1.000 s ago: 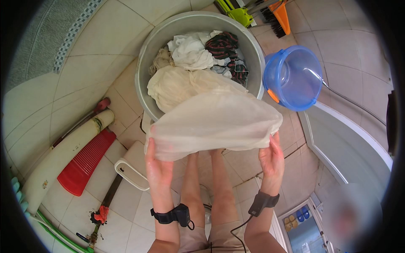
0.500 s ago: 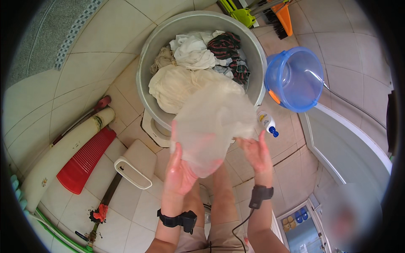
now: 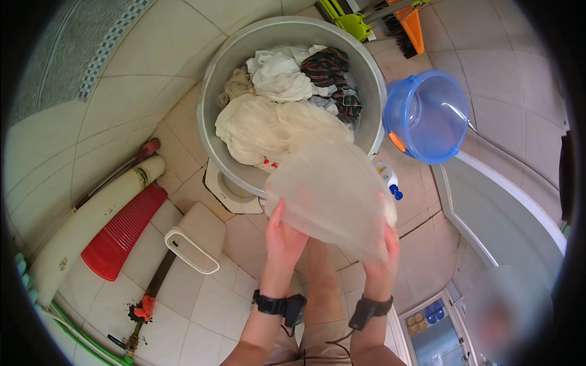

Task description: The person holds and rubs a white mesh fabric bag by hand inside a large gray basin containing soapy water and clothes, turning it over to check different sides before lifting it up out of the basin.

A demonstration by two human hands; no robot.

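A thin wet off-white cloth [image 3: 332, 195] stretches between my hands, its far end running down into the large grey metal basin [image 3: 206, 122]. Under its left edge is my left hand [image 3: 285, 235], thumb up along the side and fingers showing faintly through the fabric. My right hand [image 3: 384, 247] grips the right edge, its fingers partly covered by cloth. More cream fabric [image 3: 256, 125] lies bunched in the basin, with small red marks near the rim. Behind it sit a white garment [image 3: 278, 73] and a dark striped garment [image 3: 325, 66].
A clear blue bucket [image 3: 436, 116] stands right of the basin. A white bottle with a blue cap [image 3: 395, 192] is partly behind the cloth. On the left are a red washboard [image 3: 125, 235] and a white bin [image 3: 198, 238]. Brushes and an orange dustpan [image 3: 410, 27] are at the back.
The cloth has swung right and spread wider. My left hand has shifted right with it. My right hand, earlier with spread fingers, now holds the right edge. Red marks on the fabric have come into view.
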